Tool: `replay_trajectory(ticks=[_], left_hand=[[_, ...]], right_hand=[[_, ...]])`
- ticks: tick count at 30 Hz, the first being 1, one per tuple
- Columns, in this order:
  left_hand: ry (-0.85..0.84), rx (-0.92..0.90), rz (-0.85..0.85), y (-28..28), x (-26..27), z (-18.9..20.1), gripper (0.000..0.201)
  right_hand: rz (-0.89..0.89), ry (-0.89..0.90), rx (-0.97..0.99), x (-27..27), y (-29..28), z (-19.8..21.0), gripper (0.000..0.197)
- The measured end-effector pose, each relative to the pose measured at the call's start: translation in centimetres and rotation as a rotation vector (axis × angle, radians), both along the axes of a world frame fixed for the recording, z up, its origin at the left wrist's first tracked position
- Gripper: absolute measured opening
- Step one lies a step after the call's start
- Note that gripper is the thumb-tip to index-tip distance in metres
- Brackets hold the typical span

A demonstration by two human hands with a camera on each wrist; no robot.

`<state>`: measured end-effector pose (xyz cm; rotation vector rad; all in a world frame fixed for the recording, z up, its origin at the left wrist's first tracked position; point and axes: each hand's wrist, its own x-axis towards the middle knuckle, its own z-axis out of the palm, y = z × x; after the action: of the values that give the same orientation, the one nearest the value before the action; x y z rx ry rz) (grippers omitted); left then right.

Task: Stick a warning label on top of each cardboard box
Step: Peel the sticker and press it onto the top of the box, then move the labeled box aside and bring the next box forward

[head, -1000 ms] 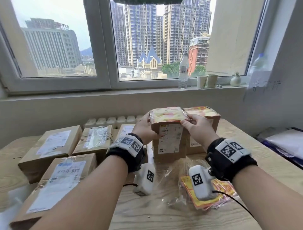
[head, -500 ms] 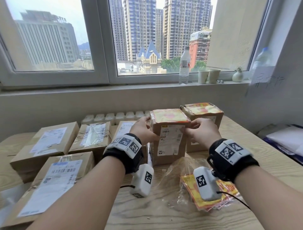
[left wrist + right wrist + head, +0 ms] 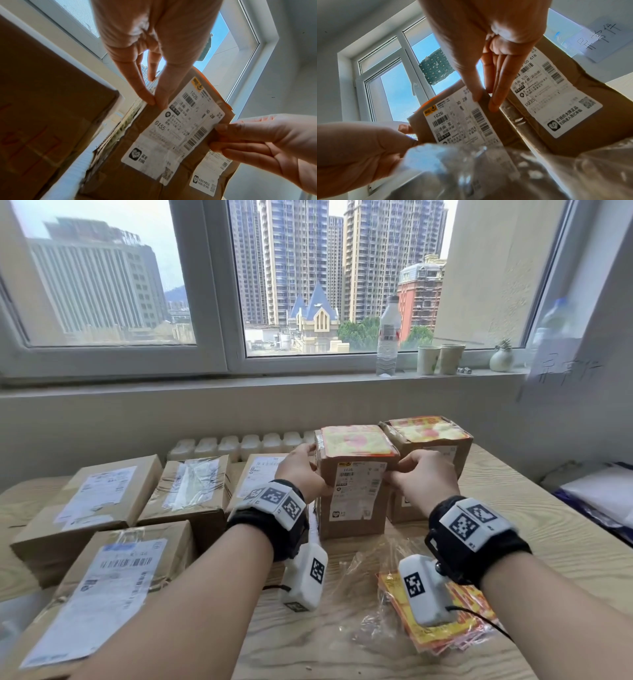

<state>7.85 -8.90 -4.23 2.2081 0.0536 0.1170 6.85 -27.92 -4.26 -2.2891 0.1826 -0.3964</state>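
Brown cardboard box (image 3: 356,491) in my hands carries a white shipping label (image 3: 356,494) with black barcodes and a yellow corner logo; on top, a yellow warning label (image 3: 356,441) with red print. Second box (image 3: 431,450) behind it — same brown, same yellow-red top. Sticker stack (image 3: 442,625) is yellow and red inside a clear wrapper. Wristbands (image 3: 274,522) black, with black-and-white square markers. Table (image 3: 548,542) — pale wood grain.
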Motion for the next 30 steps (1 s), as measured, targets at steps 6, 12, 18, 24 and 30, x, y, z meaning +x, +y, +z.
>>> replay_trajectory(ticks=[6, 12, 18, 24, 30], left_hand=[[-0.002, 0.015, 0.018, -0.7, 0.7, 0.0, 0.09], [0.019, 0.018, -0.01, 0.4, -0.2, 0.3, 0.083], [0.012, -0.191, 0.125, 4.8, -1.6, 1.1, 0.045], [0.05, -0.092, 0.247, 8.7, -3.1, 0.3, 0.042], [0.09, -0.071, 0.242, 8.7, -3.9, -0.2, 0.046]], right_hand=[[-0.061, -0.012, 0.002, 0.5, -0.3, -0.1, 0.009], [-0.051, -0.006, 0.076, -0.3, 0.0, -0.2, 0.016], [0.144, -0.052, 0.181, -2.9, 3.8, 1.9, 0.013], [0.363, 0.122, 0.115, -3.6, 8.3, 1.5, 0.012], [0.422, 0.252, 0.037, -3.9, 10.8, -0.5, 0.019]])
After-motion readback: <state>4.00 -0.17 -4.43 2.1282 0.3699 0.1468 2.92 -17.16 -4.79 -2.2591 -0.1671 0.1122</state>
